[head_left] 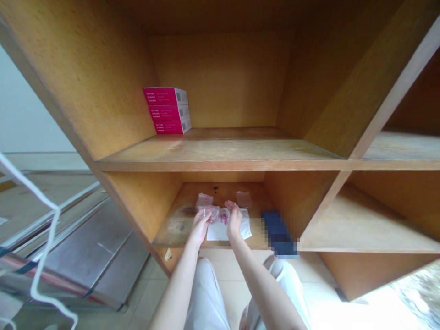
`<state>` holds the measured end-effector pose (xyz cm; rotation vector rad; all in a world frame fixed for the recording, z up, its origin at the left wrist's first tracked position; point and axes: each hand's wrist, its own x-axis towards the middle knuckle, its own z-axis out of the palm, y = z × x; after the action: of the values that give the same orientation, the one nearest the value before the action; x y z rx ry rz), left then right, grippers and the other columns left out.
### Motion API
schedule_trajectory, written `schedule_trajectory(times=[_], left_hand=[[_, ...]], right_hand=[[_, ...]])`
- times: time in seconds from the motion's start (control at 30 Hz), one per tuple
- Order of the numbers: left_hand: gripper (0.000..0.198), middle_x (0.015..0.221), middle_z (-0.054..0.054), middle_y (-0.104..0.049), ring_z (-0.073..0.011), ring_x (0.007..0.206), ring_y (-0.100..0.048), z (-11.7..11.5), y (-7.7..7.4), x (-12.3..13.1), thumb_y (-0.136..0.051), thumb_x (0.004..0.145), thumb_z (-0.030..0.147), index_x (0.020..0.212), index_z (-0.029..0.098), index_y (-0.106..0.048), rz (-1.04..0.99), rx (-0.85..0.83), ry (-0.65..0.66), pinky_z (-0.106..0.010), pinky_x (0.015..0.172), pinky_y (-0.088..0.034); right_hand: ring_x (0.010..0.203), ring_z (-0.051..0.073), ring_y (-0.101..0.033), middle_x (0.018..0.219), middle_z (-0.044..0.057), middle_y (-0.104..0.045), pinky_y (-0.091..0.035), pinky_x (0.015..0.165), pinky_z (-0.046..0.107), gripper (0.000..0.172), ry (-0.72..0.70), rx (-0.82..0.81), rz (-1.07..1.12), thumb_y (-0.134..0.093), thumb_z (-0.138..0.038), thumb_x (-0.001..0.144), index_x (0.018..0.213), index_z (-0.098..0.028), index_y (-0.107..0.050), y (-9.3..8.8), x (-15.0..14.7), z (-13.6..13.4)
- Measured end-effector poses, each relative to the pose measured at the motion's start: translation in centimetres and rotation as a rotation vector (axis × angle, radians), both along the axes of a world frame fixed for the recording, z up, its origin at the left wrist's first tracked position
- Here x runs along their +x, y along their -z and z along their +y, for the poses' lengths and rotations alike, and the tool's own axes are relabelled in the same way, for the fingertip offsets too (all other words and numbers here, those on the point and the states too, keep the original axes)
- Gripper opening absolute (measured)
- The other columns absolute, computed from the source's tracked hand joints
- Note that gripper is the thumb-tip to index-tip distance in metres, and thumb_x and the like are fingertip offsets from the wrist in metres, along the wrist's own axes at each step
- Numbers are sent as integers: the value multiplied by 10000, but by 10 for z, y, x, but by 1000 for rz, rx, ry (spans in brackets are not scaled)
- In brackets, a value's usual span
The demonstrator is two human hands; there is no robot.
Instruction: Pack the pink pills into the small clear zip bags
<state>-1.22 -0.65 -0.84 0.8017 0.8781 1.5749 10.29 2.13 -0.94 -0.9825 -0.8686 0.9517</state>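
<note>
In the lower compartment, my left hand (200, 228) pinches a clear plastic bag (213, 211) by its near side. My right hand (234, 223) is held edge-down over a white sheet of paper (217, 233), its fingers stretched out and holding nothing I can see. Between the hands, several small pink pieces (224, 217) lie on the paper, close to my right palm; they are too small to name. Behind the held bag is a second clear bag (204, 199) with faint pink in it. A further clear bag (244, 199) lies flat beyond my right hand.
Stacked pink boxes (167, 112) stand at the left on the upper shelf (227, 149). A blurred dark blue object (279, 233) lies at the lower compartment's right front edge. Wooden dividers flank the compartment. To the left are a white cable (51, 229) and metal-grey panels (103, 247).
</note>
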Motion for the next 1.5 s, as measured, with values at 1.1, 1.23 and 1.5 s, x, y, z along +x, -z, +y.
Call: schedule_trajectory(times=[1.1, 1.23, 1.5], left_hand=[[300, 907, -122, -673, -230, 842, -639, -2, -2, -5, -564, 737, 304, 986, 137, -542, -131, -74, 201, -406, 834, -456], [345, 879, -129, -681, -234, 827, -645, -6, -4, -3, -577, 716, 216, 1041, 117, -518, -96, -35, 200, -422, 857, -442], [379, 822, -118, -692, -239, 748, -657, -8, -5, -4, -542, 734, 239, 1091, 120, -498, -104, -53, 214, -414, 777, -478]], right_hand=[[507, 139, -516, 564, -10, -553, -394, 497, 242, 67, -244, 24, -392, -456, -243, 676, 667, -195, -502, -30, 15, 4], [563, 149, -522, 602, -3, -560, -400, 551, 254, 62, -196, 53, -415, -451, -244, 682, 691, -198, -491, -29, 23, 11], [620, 164, -515, 643, 16, -561, -392, 609, 271, 81, -112, 95, -537, -424, -235, 691, 685, -194, -493, -34, 28, 9]])
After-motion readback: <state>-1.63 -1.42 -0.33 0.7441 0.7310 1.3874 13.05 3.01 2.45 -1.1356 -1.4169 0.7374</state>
